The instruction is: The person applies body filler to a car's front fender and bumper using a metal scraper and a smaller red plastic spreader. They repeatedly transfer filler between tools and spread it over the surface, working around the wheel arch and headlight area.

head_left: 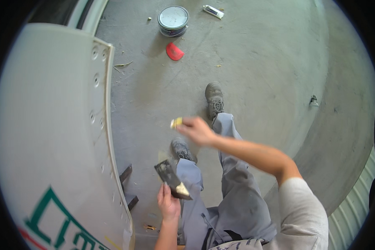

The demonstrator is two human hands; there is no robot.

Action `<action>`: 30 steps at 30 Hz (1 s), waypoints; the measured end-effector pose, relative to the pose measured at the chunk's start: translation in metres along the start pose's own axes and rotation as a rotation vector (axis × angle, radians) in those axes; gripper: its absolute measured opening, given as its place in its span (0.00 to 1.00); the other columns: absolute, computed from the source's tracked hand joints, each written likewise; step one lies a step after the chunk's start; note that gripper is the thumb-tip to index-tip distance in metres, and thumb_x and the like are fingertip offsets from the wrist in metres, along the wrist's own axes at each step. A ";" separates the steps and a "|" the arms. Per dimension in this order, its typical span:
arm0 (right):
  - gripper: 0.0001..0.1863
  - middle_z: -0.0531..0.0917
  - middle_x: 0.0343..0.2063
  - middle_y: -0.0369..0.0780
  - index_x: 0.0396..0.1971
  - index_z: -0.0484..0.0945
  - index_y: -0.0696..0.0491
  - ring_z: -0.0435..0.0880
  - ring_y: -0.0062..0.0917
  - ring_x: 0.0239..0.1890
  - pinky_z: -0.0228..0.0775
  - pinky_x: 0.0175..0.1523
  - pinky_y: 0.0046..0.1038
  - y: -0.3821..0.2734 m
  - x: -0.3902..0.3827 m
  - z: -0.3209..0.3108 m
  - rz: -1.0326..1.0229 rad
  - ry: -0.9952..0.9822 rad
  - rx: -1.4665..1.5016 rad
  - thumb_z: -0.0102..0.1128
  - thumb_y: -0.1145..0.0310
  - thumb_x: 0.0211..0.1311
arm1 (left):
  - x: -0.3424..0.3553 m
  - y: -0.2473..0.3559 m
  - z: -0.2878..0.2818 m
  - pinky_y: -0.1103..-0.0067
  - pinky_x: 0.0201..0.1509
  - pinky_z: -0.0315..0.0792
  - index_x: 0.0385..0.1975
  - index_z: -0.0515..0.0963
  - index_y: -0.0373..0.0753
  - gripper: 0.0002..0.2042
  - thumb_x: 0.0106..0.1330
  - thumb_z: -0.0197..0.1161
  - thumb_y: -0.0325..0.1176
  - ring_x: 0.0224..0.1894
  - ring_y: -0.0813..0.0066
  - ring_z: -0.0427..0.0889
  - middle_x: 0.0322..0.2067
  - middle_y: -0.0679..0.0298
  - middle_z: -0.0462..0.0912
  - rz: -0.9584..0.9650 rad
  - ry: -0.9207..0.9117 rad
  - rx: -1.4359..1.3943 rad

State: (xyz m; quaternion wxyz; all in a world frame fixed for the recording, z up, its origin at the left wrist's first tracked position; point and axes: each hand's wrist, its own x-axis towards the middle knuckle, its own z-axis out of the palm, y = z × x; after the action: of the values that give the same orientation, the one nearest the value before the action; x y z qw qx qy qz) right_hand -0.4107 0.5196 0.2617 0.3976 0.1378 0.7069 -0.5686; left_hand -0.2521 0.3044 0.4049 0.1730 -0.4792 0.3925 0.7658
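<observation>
Object [176,123] in right hand [198,131]: blurred, yellowish

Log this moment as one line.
left hand: holding dark board, pale paste on it | right hand: holding small yellow piece | floor: round tub, red piece, white tube | left side: white panel

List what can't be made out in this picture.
All in the head view:
Yellow-and-white piece in the right hand: blurred and partly covered by fingers, so its kind is unclear.
Underside of the black board: faces away; fingers of the left hand behind it are hidden.
White panel: cut off by the lower edge and dark round rim.
Dark supports: partly hidden by the panel.
Small floor object at right: too small to identify.
</observation>
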 end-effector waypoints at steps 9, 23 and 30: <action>0.30 0.81 0.47 0.51 0.53 0.73 0.56 0.81 0.45 0.53 0.74 0.55 0.48 0.070 0.395 -0.141 -0.061 0.747 -0.733 0.74 0.60 0.54 | 0.056 -0.072 0.063 0.71 0.61 0.74 0.55 0.78 0.33 0.14 0.82 0.50 0.34 0.53 0.70 0.83 0.52 0.60 0.85 -0.020 0.404 -0.223; 0.05 0.83 0.26 0.46 0.30 0.80 0.50 0.83 0.46 0.30 0.74 0.34 0.42 -0.016 0.033 -0.269 -0.314 0.132 -0.236 0.66 0.70 0.53 | 0.013 0.091 0.277 0.71 0.63 0.73 0.60 0.74 0.33 0.16 0.81 0.51 0.35 0.55 0.71 0.81 0.54 0.61 0.83 -0.040 0.025 0.138; 0.15 0.89 0.34 0.44 0.43 0.82 0.54 0.89 0.33 0.36 0.80 0.44 0.32 -0.176 -0.219 -0.405 0.097 0.063 0.174 0.70 0.59 0.65 | 0.005 0.187 0.476 0.74 0.58 0.79 0.52 0.80 0.36 0.11 0.81 0.53 0.33 0.48 0.73 0.86 0.47 0.63 0.87 -0.034 -0.275 0.129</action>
State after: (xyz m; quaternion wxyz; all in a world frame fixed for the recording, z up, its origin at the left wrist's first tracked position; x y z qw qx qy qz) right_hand -0.5477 0.8901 0.5566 0.3887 0.2238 0.6596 -0.6031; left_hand -0.6590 0.5511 0.5924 0.2684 -0.3641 0.4055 0.7943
